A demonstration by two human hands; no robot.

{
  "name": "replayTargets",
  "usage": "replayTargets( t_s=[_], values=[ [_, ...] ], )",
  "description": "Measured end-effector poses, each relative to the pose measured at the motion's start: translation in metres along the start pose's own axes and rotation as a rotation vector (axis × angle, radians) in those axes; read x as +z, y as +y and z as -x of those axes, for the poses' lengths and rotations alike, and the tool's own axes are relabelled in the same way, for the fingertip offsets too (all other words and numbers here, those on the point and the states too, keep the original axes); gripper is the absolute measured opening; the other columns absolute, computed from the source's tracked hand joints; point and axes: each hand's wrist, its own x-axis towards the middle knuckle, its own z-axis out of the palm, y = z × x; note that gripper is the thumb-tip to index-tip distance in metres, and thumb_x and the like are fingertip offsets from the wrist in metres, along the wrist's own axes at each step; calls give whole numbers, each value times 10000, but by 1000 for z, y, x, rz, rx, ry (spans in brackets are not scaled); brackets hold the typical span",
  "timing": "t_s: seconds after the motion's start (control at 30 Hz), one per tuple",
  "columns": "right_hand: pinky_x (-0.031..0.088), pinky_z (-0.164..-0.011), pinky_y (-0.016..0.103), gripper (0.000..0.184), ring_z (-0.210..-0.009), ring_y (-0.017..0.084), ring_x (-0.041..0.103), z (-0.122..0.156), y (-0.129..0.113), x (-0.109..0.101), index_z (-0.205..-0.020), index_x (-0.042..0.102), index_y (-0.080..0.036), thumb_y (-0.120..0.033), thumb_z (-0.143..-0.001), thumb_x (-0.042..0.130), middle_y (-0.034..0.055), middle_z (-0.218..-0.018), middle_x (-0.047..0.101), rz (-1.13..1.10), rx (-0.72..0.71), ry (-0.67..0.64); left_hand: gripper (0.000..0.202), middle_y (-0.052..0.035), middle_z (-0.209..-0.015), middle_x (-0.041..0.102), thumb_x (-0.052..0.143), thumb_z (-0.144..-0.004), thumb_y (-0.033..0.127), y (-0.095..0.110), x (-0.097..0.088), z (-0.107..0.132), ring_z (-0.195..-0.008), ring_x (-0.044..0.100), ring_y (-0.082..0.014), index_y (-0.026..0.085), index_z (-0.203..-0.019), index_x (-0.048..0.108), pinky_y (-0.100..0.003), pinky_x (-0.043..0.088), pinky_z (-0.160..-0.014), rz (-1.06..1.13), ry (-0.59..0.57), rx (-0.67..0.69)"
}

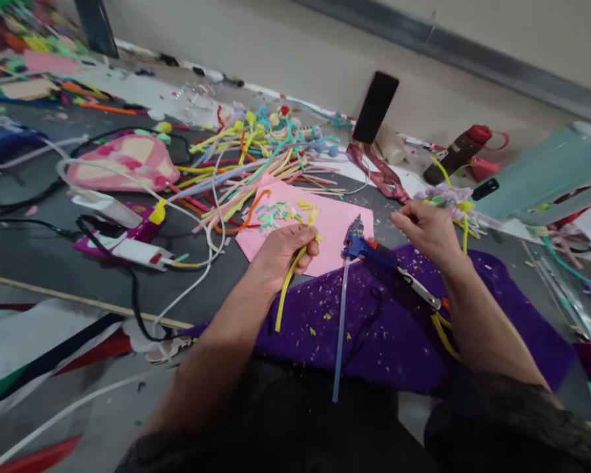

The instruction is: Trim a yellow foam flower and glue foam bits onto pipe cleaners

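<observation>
My left hand (291, 253) is closed in a pinch on a yellow pipe cleaner (286, 289), whose lower end hangs over the purple cloth. Off to the right, my right hand (426, 230) has its fingertips pressed together; whatever they hold, if anything, does not show. Lilac and yellow fuzzy pieces (450, 197) lie just behind that hand. Between both hands, a blue glue gun (357, 246) rests with a long clear glue stick (341, 328) sticking out toward me. Small cut bits (273, 215) lie on the pink sheet (337, 226) beyond my left hand.
Scissors (418, 288) lie on the purple cloth (305, 328), partly behind my right forearm. Many coloured pipe cleaners (256, 164) heap at the back. A phone (375, 107) leans upright near a dark bottle (458, 154). Cables cross a power strip (123, 246) at left.
</observation>
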Motion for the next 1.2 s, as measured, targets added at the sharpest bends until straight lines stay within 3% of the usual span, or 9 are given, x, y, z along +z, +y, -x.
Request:
replayTargets(
  t_s=[0.1,0.23,0.37,0.53,0.73,1.0,1.2],
  values=[
    [305,-506,256,306,-499,116,450,14,-30,6,-601,534,-189,-357,-857,545,-10,-547,515,-1,-107,-147,217,24,-530,577,690,-733,262,1,0,1,-310,418,-24,129,-645,544,-140,264,-272,-11,11,21],
    [389,-583,265,190,-626,150,540,48,-54,10,-773,579,-190,-289,-905,486,29,-710,583,-65,-191,-315,219,22,-525,575,685,-743,257,2,1,2,-307,415,-23,131,-632,544,-144,257,-271,-7,-6,36],
    [473,-700,310,180,-782,190,606,89,-62,12,-952,616,-196,-203,-925,438,72,-869,652,-53,-286,-450,228,15,-527,574,683,-748,253,3,3,3,-307,415,-23,130,-615,544,-145,255,-275,-3,10,34],
    [491,-840,401,282,-1006,247,603,123,-62,18,-1153,612,-163,-170,-924,446,115,-1148,656,106,-418,-502,229,8,-527,572,681,-744,240,2,7,4,-304,408,-24,127,-599,543,-146,259,-273,-18,-8,23],
    [494,-895,390,315,-1074,244,588,125,-62,25,-1189,604,-123,-182,-931,433,121,-1222,626,159,-420,-464,208,9,-527,567,675,-734,228,3,16,3,-312,421,-33,130,-604,546,-140,264,-271,-50,-11,26],
    [496,-893,386,332,-1059,248,585,118,-61,34,-1212,592,-121,-194,-931,431,135,-1236,611,162,-412,-436,157,9,-538,574,672,-728,222,16,41,0,-310,409,-23,121,-646,585,-126,261,-280,-48,-64,-1],
    [480,-914,380,330,-1054,242,578,111,-59,42,-1216,578,-134,-210,-929,435,122,-1255,598,154,-376,-399,125,13,-537,575,673,-717,214,7,52,-11,-329,422,-22,114,-686,605,-117,281,-291,-23,-96,-37]
  ],
)
